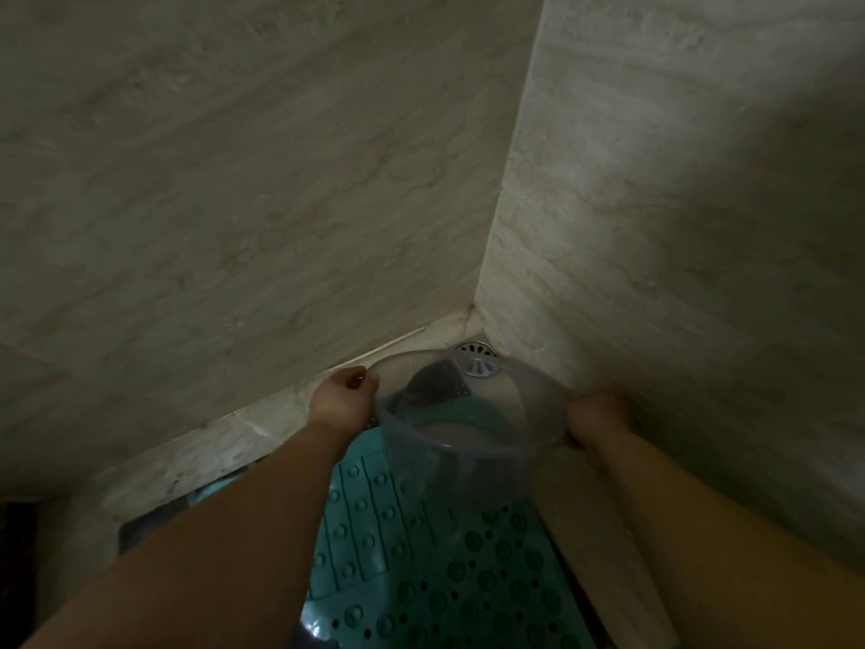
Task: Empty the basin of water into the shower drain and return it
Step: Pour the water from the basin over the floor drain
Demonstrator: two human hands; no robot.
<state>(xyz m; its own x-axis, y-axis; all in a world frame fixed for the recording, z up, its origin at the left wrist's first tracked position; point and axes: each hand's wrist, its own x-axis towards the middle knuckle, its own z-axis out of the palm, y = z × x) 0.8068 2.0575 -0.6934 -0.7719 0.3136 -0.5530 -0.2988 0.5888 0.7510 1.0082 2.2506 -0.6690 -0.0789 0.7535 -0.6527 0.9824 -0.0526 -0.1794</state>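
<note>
A clear plastic basin is held tilted forward over the corner of the shower floor, its far rim low. My left hand grips its left rim and my right hand grips its right rim. The round metal shower drain sits in the corner where the two walls meet, partly seen through the basin's far wall. Whether water is still inside the basin is hard to tell in the dim light.
Marble-patterned walls close in on the left and right and meet at the corner. A teal perforated anti-slip mat covers the floor under my arms. A pale stone ledge runs along the left wall's base.
</note>
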